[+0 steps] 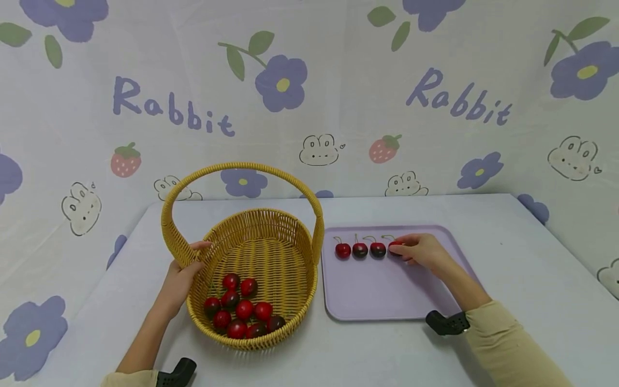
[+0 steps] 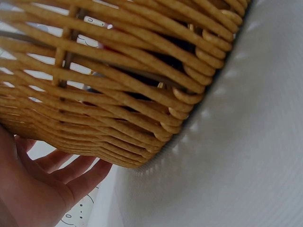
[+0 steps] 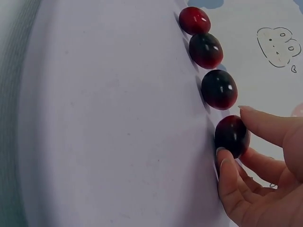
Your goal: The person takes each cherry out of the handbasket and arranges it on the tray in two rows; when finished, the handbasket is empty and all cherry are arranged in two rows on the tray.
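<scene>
R hand (image 1: pixel 419 250): pinches 4th cherry (image 3: pixel 232 135) btw thumb & forefinger, right end of the row, upper part of tray (image 1: pixel 377 301); cherry looks down on the tray or nearly so.
L hand (image 1: pixel 186 269): grip curled round base of handle (image 1: pixel 170 226) at basket (image 1: pixel 290 322) left rim; wrist view shows fingers loosely bent beside the weave, so prob. steadying, not lifting.
Row: 3 cherries (image 1: pixel 360 250) w/ stems already lined up left of the held one, close but apart.
Basket: centre-left of frame, on surface (image 1: pixel 522 269); about 10 cherries (image 1: pixel 242 312) heaped at its near end.
Step (my read): moving cherries basket → tray, one at a time; 4th being set in line.
Next move needs: release w/o nudging the round neighbours, then reach across basket rim to the heap.
In the way: arched handle spans the basket top; R hand must pass under or in front of it.
Around: floral "Rabbit" backdrop (image 1: pixel 309 97) behind; dark wrist mounts at lower frame edge.
</scene>
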Demonstrator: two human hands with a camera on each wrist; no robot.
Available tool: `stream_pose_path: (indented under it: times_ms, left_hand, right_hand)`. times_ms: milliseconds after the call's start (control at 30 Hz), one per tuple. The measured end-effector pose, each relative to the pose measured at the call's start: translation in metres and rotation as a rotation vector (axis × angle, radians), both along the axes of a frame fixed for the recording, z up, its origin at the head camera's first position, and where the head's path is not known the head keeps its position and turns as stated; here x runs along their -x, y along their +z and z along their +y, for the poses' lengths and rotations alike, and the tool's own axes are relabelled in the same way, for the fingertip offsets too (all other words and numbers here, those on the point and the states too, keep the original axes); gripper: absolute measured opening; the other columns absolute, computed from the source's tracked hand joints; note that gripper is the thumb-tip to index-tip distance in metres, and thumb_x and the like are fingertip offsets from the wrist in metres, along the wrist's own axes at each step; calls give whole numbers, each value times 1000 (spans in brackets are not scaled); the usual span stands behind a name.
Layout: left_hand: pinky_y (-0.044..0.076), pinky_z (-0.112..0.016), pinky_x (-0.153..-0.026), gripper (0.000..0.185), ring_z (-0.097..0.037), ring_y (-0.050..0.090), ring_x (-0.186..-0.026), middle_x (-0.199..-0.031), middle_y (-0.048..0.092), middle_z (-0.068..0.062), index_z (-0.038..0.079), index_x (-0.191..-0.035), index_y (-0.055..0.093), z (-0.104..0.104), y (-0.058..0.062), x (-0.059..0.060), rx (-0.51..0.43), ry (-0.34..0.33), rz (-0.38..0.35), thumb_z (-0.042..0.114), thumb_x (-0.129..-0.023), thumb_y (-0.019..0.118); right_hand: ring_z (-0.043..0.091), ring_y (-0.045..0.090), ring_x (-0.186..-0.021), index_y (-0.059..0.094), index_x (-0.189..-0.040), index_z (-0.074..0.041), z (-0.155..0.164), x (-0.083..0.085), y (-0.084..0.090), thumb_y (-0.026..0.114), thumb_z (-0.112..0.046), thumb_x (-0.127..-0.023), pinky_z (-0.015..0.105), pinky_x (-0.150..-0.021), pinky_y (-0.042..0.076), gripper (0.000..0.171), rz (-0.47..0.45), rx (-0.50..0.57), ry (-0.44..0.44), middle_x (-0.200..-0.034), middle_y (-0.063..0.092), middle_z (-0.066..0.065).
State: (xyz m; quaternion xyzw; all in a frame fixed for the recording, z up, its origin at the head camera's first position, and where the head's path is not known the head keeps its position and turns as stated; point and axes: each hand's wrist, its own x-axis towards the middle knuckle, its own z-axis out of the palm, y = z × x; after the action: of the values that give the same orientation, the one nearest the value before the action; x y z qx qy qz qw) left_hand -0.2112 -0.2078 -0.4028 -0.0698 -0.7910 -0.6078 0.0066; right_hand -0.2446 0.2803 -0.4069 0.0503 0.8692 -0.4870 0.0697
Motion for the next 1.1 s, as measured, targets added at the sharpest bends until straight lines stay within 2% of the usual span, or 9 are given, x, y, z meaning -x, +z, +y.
stream_pose_path:
  times_ms: [167, 433, 633, 867, 1000, 1100]
  left_hand:
    - [20, -53, -107, 42, -36, 27, -135, -145, 34, -24, -4, -136, 43, 0, 0, 0, -1, -1, -3, -1, -94, 35]
    - [21, -53, -106, 42, -37, 29, -134, -145, 34, -23, -4, -135, 43, 0, 0, 0, -3, 4, -4, -1, -94, 35]
    - [22, -54, -106, 42, -38, 29, -134, -144, 34, -24, -4, -135, 43, 0, -1, 0, -6, 3, 1, -2, -94, 35]
    - [22, -55, -106, 42, -38, 30, -133, -145, 34, -24, -3, -135, 43, 1, 1, -1, -6, 8, -3, -1, -94, 34]
    - [21, -55, -106, 42, -38, 29, -134, -145, 34, -24, -4, -135, 42, 1, 2, -1, -6, 4, 2, -1, -95, 34]
    - [21, -55, -106, 42, -38, 29, -134, -145, 34, -24, -4, -135, 42, 1, 1, -1, -7, 6, 3, -1, -95, 34]
  right_hand:
    - [11, 58, -74, 58, -118, 11, 0, -1, 1, 63, -22, -92, 25, -64, 50, 43, -3, -11, 3, -94, 67, 8]
    - [12, 58, -76, 58, -119, 11, 0, 0, 1, 61, -21, -93, 25, -65, 50, 42, -7, -23, 7, -95, 66, 10]
    - [11, 60, -75, 54, -122, 14, 2, -1, 1, 59, -22, -94, 26, -66, 50, 46, -11, 29, -6, -99, 65, 12]
    - [16, 62, -80, 45, -128, 15, 8, -3, 7, 52, -27, -98, 28, -70, 52, 53, -36, 50, -19, -114, 57, 26]
    - [23, 62, -93, 42, -132, 13, 13, -4, 16, 49, -33, -99, 29, -76, 52, 57, -14, 71, 10, -123, 51, 31]
    - [33, 56, -108, 38, -136, 11, 17, -5, 24, 46, -36, -100, 32, -86, 49, 60, 14, 139, 85, -129, 46, 32]
